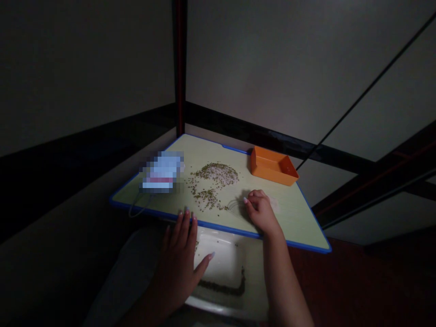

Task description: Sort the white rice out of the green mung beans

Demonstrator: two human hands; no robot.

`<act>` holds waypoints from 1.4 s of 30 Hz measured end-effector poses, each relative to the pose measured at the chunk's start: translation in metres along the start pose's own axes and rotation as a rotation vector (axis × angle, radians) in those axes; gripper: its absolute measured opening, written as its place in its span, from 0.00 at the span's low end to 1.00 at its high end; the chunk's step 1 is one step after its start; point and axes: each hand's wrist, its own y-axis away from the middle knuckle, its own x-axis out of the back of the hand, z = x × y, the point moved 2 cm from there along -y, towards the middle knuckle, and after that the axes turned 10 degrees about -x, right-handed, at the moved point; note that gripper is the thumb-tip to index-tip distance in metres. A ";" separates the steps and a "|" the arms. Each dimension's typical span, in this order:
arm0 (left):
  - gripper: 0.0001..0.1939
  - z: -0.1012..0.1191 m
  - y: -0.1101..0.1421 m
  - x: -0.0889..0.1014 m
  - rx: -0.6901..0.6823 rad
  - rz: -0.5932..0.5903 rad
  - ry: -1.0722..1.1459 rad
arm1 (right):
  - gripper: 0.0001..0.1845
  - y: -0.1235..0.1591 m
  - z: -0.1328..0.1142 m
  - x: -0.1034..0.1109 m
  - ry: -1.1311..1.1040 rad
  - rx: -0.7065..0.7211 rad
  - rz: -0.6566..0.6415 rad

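Observation:
Small greenish-brown grains (pixel 220 174) mixed with a pale substance lie scattered on a light yellow board (pixel 238 222) with a blue edge. My right hand (pixel 260 209) rests over the board, fingers pinched around a thin, looped, wire-like tool (pixel 235 203). The tool's far end reaches the nearest grains; the rest is hidden by my fingers. My left hand (pixel 182 245) is open at the board's front edge, its thumb spread out over a white basin (pixel 221 256). Dark grains (pixel 221 287) line the near side of the basin.
An orange tray (pixel 272 175) stands at the board's back right corner. A blurred-out bright object (pixel 161 172) with a cable (pixel 136 211) sits on the left. Dark-trimmed walls (pixel 272 68) close in behind, and a reddish floor (pixel 368 281) shows at right.

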 end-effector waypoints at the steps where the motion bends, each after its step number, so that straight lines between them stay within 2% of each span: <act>1: 0.45 0.000 0.000 0.000 0.003 -0.003 0.005 | 0.15 0.000 0.000 0.000 0.008 -0.004 -0.002; 9: 0.44 0.000 0.000 0.002 0.010 -0.002 0.035 | 0.15 0.000 0.001 0.000 0.022 -0.022 0.030; 42: 0.45 0.000 0.000 0.001 0.009 -0.008 0.040 | 0.19 0.001 -0.007 -0.003 -0.119 0.092 -0.078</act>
